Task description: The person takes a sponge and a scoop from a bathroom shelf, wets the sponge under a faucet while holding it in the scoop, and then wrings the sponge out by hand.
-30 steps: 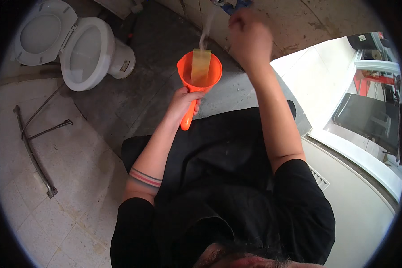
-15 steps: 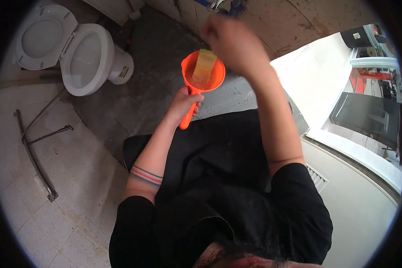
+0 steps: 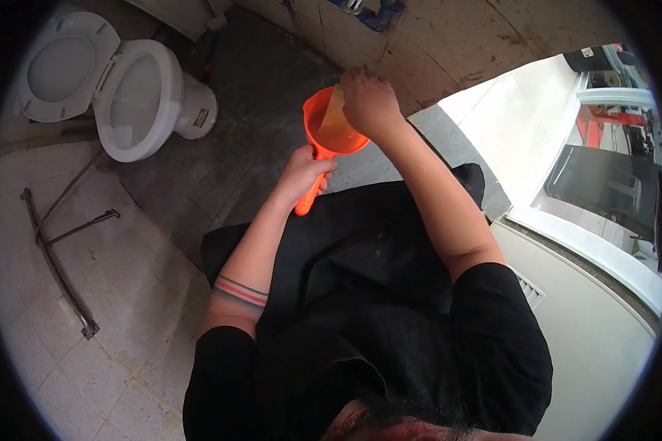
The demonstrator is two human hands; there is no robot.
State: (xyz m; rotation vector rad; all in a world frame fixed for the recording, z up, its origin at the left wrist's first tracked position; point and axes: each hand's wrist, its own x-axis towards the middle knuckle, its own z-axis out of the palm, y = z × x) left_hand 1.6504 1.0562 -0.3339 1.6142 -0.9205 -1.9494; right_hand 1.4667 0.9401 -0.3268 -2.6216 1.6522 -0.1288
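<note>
Left hand (image 3: 301, 173) on orange dipper (image 3: 312, 121), right hand (image 3: 369, 104) at yellow slab (image 3: 333, 121)

Left: fingers and thumb wrapped round the dipper where the handle (image 3: 305, 202) meets the cup. Firm closed grip, handle end sticking out below the palm toward the person. Cup mouth faces up at the camera.

Right: comes in over the cup's right edge, fingers bent at the slab's upper end. Thumb and contact are hidden under the hand, so can't tell whether it's pinching the slab or just resting on it.

Slab: flat, roughly rectangular, sits tilted in the cup, lower part inside, upper end up at the far rim, partly covered by the right hand.

Dipper is above dark floor tiles (image 3: 221, 140), just beyond the black cloth (image 3: 360, 242) over the lap. Blue-and-metal fitting (image 3: 379, 16) at top of view, on the stained wall (image 3: 449, 44), apart from both hands.

Surroundings: white toilet (image 3: 174, 84) upper left, lid raised. Branched metal bar (image 3: 49, 253) on pale tiles, left. White-framed glass (image 3: 603, 176) at far right, pale panel (image 3: 588, 316) with a vent (image 3: 529, 290) below it.
</note>
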